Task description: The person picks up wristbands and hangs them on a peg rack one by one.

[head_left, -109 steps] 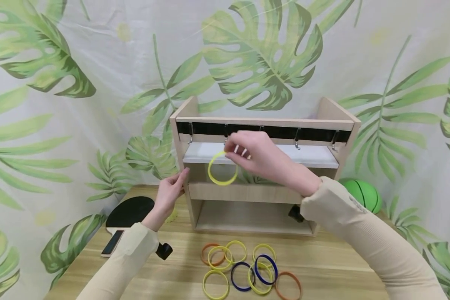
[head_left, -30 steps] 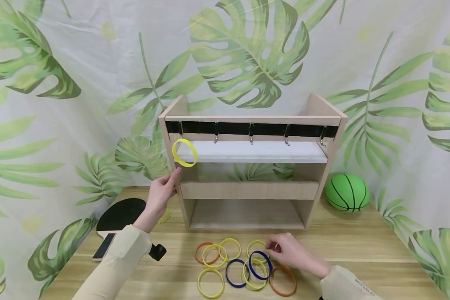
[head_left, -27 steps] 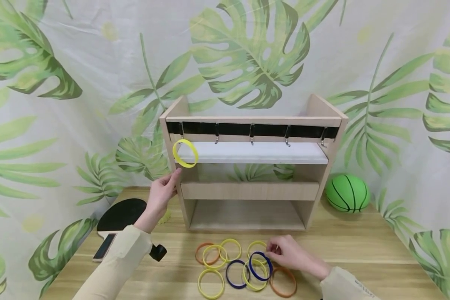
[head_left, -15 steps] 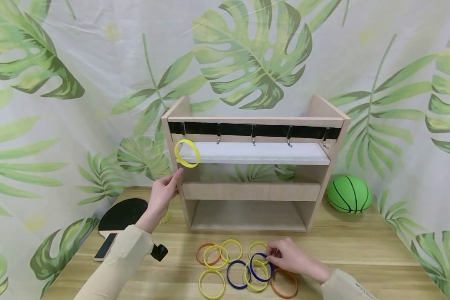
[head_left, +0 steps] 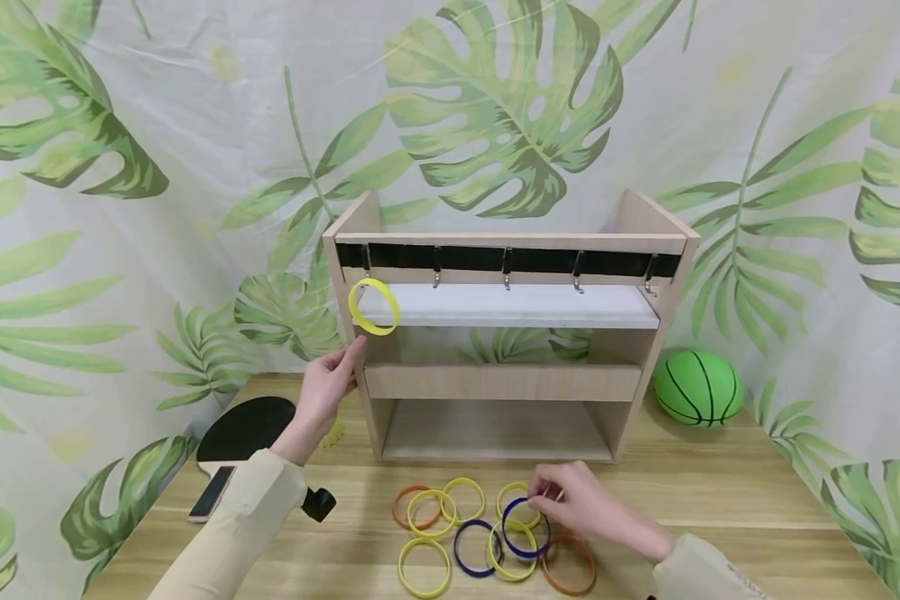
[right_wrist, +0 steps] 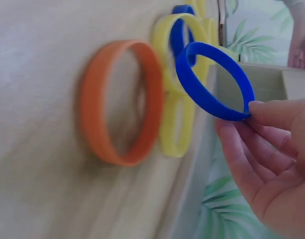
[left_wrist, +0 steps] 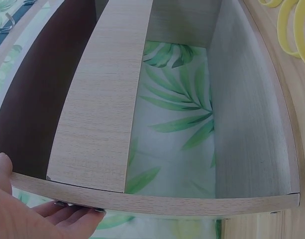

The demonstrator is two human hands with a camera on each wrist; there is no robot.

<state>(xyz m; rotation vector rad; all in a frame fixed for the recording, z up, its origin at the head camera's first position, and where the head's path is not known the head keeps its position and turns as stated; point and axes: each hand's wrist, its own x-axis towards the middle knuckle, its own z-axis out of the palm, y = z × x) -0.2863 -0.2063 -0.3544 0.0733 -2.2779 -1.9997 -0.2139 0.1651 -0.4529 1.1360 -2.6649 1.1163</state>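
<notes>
My right hand (head_left: pixel 579 498) pinches a blue silicone wristband (right_wrist: pixel 212 107) by its edge, between thumb and fingers. In the head view that band overlaps a yellow wristband (head_left: pixel 495 567) on the table. My left hand (head_left: pixel 328 385) grips the left side panel of a wooden shelf unit (head_left: pixel 502 383); in the left wrist view the thumb lies on one face and the fingers behind. From the leftmost metal hook hangs another yellow wristband (head_left: pixel 387 330). Several hooks stand in a row along the black strip (head_left: pixel 472 258). An orange wristband (right_wrist: pixel 95 112) lies nearest the right hand.
More wristbands lie on the table, among them a dark blue one (head_left: pixel 459 560) and an orange one (head_left: pixel 397 510). At the left are a black table tennis paddle (head_left: pixel 243 429) and a phone (head_left: pixel 212 493). A green ball (head_left: pixel 697 387) sits right of the unit.
The right hand hung a yellow wristband on the leftmost hook, came down to the table and took hold of a blue one, now slightly raised. The left hand has kept its grip.
</notes>
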